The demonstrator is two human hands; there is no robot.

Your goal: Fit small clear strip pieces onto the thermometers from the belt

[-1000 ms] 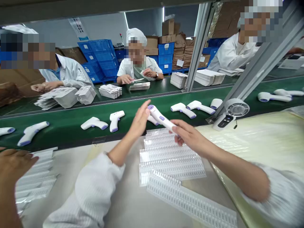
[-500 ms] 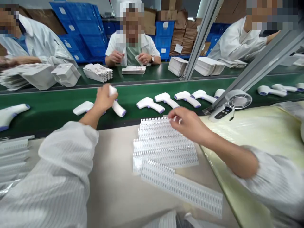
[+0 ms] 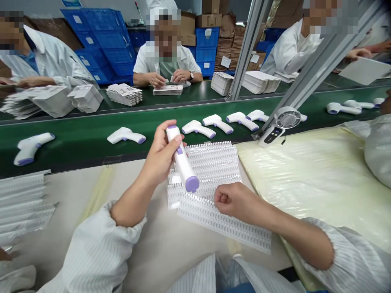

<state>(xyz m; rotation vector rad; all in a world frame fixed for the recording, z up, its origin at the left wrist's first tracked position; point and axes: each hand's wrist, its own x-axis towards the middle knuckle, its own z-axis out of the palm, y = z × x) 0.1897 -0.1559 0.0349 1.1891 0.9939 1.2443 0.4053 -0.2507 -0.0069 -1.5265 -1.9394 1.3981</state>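
Observation:
My left hand (image 3: 157,156) is wrapped around a white-and-purple infrared thermometer (image 3: 185,167), its purple handle end tilted down towards me. Below it on the table lie overlapping strips of small clear labels (image 3: 210,165). One more label strip (image 3: 204,211) lies slantwise in front of them. Over that strip is my right hand (image 3: 233,201), fingers curled and pinched together; whether something small is between them cannot be seen. Several similar thermometers (image 3: 215,121) lie along the green belt (image 3: 76,142) beyond the table.
A small handheld fan (image 3: 276,126) stands by a slanted metal post (image 3: 302,85) at right. Plastic-wrapped yellowish sheeting (image 3: 311,171) covers the table's right side. More label strips (image 3: 24,203) lie at left. Across the belt, co-workers sit behind stacks of folded white boxes (image 3: 124,94).
My left hand has lifted a thermometer off the belt and brought it over the label strips. My right hand has drawn back towards me from the strips' far edge, its fingers now curled.

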